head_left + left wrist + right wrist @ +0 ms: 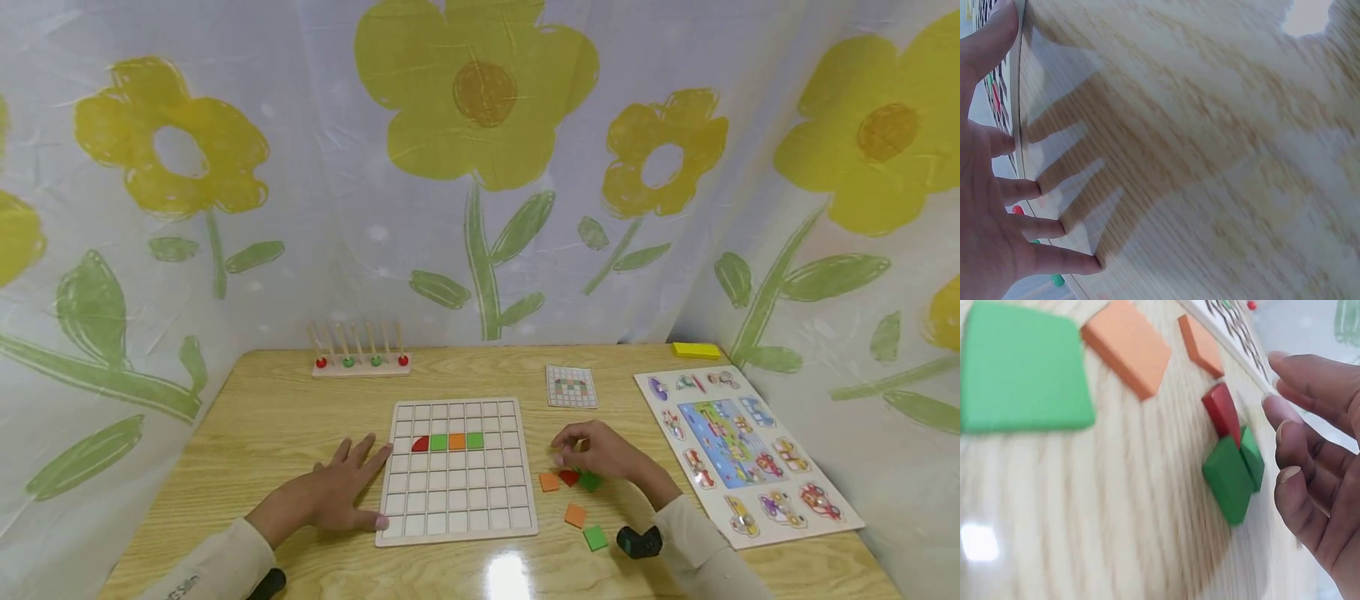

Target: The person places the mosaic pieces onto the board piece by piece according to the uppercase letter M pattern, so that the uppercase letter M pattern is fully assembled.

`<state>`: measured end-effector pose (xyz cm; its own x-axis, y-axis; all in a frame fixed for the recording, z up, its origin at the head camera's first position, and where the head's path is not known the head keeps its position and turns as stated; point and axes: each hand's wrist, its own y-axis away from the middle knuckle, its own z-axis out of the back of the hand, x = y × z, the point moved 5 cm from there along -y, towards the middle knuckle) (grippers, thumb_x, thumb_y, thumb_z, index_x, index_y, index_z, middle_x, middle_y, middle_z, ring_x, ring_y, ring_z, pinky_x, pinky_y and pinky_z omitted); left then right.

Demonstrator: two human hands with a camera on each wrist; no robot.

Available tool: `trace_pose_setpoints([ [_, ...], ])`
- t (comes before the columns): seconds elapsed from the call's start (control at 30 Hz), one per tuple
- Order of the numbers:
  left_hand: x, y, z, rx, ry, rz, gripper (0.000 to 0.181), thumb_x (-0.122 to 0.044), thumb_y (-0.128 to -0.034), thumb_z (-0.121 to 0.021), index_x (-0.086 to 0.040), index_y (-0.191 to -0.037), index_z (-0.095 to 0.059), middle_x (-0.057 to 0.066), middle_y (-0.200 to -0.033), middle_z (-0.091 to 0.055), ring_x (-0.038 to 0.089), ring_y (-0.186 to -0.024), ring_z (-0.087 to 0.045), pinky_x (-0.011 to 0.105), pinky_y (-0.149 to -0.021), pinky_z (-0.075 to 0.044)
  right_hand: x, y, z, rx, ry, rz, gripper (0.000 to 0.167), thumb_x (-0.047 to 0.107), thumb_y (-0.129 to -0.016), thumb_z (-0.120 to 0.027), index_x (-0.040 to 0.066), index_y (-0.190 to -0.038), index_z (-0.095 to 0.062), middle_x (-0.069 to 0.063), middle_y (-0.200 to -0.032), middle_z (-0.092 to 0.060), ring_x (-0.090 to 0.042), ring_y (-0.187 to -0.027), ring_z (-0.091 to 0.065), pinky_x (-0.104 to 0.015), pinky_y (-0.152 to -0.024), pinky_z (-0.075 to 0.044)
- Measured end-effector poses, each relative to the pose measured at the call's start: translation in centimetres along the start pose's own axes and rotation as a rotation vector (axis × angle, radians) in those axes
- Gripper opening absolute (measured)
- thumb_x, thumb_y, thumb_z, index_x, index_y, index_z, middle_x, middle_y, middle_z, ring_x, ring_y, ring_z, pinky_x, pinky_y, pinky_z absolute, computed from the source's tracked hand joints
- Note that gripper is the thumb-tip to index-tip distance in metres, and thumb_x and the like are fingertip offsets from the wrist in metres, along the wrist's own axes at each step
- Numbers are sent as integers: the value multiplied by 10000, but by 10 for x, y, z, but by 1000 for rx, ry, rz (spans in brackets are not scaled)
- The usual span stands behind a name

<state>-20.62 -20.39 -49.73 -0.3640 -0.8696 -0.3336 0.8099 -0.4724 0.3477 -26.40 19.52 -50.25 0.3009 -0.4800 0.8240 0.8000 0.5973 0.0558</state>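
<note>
The gridded board [459, 492] bears a row of a red rounded piece [421, 444], a green square [438, 442], an orange square [457, 442] and another green one. Fingers spread, my left hand [333, 492] [991, 187] rests at the board's left edge, thumb on its rim. My right hand [596, 450] [1329, 456] hovers right of the board, fingers loosely bent, with nothing visible between them. Below it lie an orange piece [550, 482], a red piece [568, 477] [1222, 411] and green pieces [589, 481] [1229, 481]; nearer me are another orange [575, 515] and green piece [596, 537].
A small pattern card [572, 387] lies behind the right hand. Pegs with red and green beads stand on a rack [362, 367] at the back left. On the right are a picture puzzle board [738, 454] and a yellow block [695, 351].
</note>
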Motion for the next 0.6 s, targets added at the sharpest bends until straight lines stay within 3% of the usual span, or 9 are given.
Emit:
trace_pose_setpoints([
  [0.3,1,1,0,-6,-2,-16,1095,-684,-838,-667,-88,-1611,-171,302,-1634,-124,669,-1419,-136,864,-912,-282,-1,13,1,59,36,28,158,171,-924,-744,55,-1029,-766,-79,-854,-731,-19,-584,-517,-197,-533,-438],
  [0.6,1,0,0,-2,-9,-18,1097,-691,-840,-658,-91,-1613,-161,305,-1633,-120,672,-1417,-137,863,-913,-283,1,17,-2,78,53,30,132,173,-863,-807,106,-976,-790,-48,-853,-717,-67,-688,-605,-217,-597,-498],
])
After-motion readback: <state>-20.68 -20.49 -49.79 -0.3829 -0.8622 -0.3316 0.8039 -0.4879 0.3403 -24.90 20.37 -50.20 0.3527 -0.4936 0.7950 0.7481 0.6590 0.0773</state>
